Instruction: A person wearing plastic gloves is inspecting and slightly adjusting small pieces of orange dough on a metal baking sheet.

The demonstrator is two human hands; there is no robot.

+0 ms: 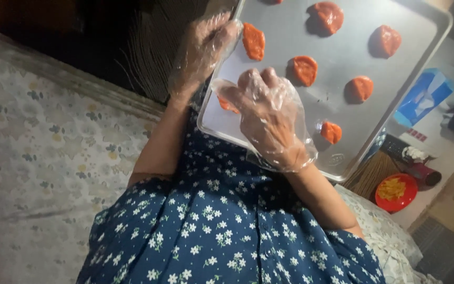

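Hands in thin clear gloves are working at a metal baking tray [342, 52] dotted with orange-red dough pieces.

The left hand [203, 50] is curling around the tray's near corner, fingers closed on the rim, while the right hand [269, 118] is lying flat on the tray with fingers pressed loosely together, covering one orange-red piece [226, 104] that is peeking out at its fingertips. Other pieces are sitting beyond the right hand, the closest round one [305, 70] just past its knuckles. The tray is resting over the lap of a blue floral dress [222, 231]. A pale flowered covering [43, 158] is spreading out beside the left hand. Beyond the right wrist, in a dim room, a red bowl [396, 192] of yellow bits is sitting on the floor near a blue box [421, 97].
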